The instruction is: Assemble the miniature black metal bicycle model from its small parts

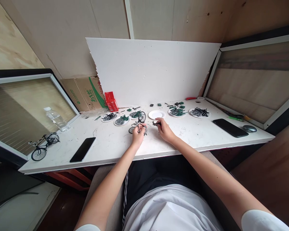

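My left hand [137,133] is closed around a small, partly built model bicycle [139,121] that stands on the white table [115,141]. My right hand [163,128] pinches a small dark part [156,123] just to the right of the bicycle. An empty white paper plate [156,114] lies right behind my hands. Several more paper plates hold green and black bicycle parts: some sit to the left [121,120] and others to the right [177,112].
A finished black model bicycle [43,146] stands at the table's left end, near a plastic water bottle [56,119]. One phone [83,149] lies at front left, another phone [230,127] at right beside a mouse [249,128]. A red box [111,101] and cardboard box [85,93] stand behind.
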Demonstrator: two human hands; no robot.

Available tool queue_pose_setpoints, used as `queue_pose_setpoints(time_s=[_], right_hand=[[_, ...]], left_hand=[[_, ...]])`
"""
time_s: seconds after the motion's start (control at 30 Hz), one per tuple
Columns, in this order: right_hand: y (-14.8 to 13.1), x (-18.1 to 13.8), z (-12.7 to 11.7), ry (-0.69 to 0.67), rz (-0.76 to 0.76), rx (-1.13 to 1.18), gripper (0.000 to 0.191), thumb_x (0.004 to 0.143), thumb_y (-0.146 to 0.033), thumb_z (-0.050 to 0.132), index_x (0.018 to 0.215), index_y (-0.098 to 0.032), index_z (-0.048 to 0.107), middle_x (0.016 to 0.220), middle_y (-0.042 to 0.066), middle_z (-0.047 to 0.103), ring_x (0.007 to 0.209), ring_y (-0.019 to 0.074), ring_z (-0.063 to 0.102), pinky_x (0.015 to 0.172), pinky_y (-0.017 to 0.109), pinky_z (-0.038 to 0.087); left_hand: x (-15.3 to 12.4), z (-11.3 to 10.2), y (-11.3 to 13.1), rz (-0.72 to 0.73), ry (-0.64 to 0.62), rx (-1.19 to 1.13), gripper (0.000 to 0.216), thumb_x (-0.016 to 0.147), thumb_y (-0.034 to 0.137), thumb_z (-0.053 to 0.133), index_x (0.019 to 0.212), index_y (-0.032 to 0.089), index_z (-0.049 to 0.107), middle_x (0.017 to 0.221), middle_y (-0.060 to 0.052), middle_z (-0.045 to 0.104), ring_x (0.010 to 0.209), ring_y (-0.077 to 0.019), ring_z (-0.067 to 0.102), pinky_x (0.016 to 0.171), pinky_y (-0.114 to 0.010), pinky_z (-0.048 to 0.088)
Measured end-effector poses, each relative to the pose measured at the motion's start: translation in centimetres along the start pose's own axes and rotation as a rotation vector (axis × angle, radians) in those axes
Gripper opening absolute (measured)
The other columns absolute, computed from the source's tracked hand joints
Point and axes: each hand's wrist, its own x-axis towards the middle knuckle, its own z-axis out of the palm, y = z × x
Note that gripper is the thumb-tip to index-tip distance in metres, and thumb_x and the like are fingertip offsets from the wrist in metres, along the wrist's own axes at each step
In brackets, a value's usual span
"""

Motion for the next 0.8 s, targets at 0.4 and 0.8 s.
queue_pose_setpoints(time_s=[0.4, 0.8], right_hand=[[-0.2, -0.1, 0.4, -0.034, 0.006, 0.168, 0.028, 0.099, -0.022, 0.047, 0.127, -0.023, 0.047, 0.108, 0.01, 0.065, 0.097, 0.0217, 0.065, 0.087, 0.038, 0.053], [-1.5, -0.3, 0.1, -0.169, -0.201, 0.001, 0.029, 0.098, -0.011, 0.04, 0.121, -0.023, 0.053, 0.11, 0.01, 0.063, 0.103, 0.024, 0.058, 0.09, 0.039, 0.051]], left_hand=[[-0.3, 0.0, 0.2, 0.023, -0.079, 0.034, 0.019, 0.083, 0.025, 0.063, 0.099, 0.018, 0.071, 0.105, -0.011, 0.074, 0.097, -0.0214, 0.067, 0.087, -0.033, 0.053], [-0.6, 0.4, 0.6, -0.02, -0.186, 0.007, 0.02, 0.082, 0.031, 0.068, 0.097, 0.018, 0.071, 0.093, -0.008, 0.072, 0.085, -0.0209, 0.065, 0.082, -0.034, 0.053]])
